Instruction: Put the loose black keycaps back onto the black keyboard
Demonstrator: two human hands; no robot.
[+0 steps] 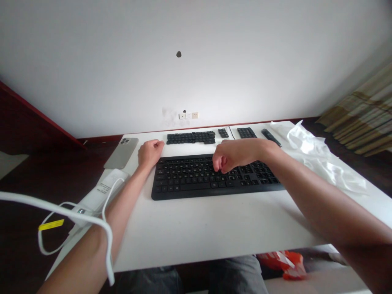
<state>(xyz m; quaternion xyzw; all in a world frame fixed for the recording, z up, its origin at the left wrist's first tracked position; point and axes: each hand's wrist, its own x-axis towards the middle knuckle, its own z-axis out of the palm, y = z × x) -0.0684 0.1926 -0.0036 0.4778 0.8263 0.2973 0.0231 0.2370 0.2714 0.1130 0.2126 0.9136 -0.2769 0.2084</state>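
Careful, the right hand (228,157), fingers curled together, sits low over the black keyboard (183,183), so a slip could press keys; the left hand (150,153), also curled, could nudge the black keycap rows (190,138).

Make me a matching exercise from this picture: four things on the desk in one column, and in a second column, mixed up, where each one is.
Things:
1. Phone
2. Keyboard
3. Loose black keys
4. Plastic sheet

Places:
A. Under the right hand
B. Crumpled at the right end of the desk
C. Beside the left hand
D. In rows along the far edge of the desk

Pairs: 1-C, 2-A, 3-D, 4-B
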